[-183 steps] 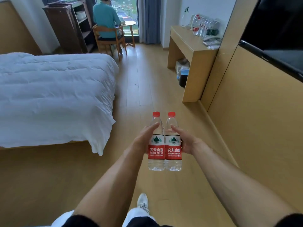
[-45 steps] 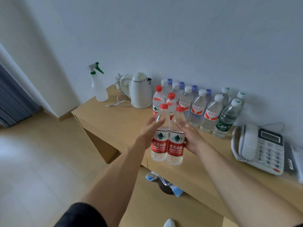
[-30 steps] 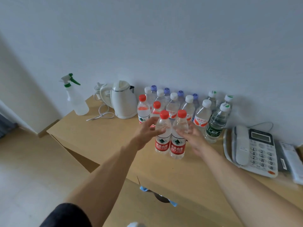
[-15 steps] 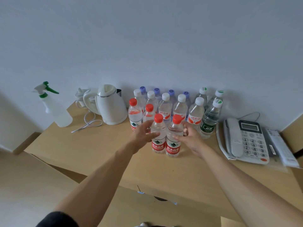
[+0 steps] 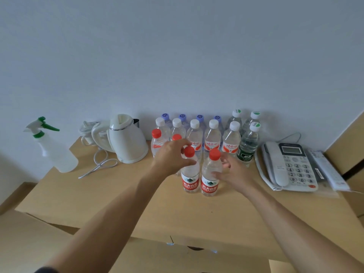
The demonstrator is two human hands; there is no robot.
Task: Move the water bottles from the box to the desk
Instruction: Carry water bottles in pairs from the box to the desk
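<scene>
Wooden desk against a pale wall. White kettle, then phone, then spray bottle. Two red-capped bottles upright on the desk, touching, before the rows behind. Left hand loosely curled at the left bottle's neck; right hand relaxed, fingers spread beside the other.

Two clear plastic water bottles with red caps and red-and-white labels, the left one and the right one, stand upright side by side on the light wooden desk, just in front of a cluster of upright capped water bottles along the wall.
</scene>
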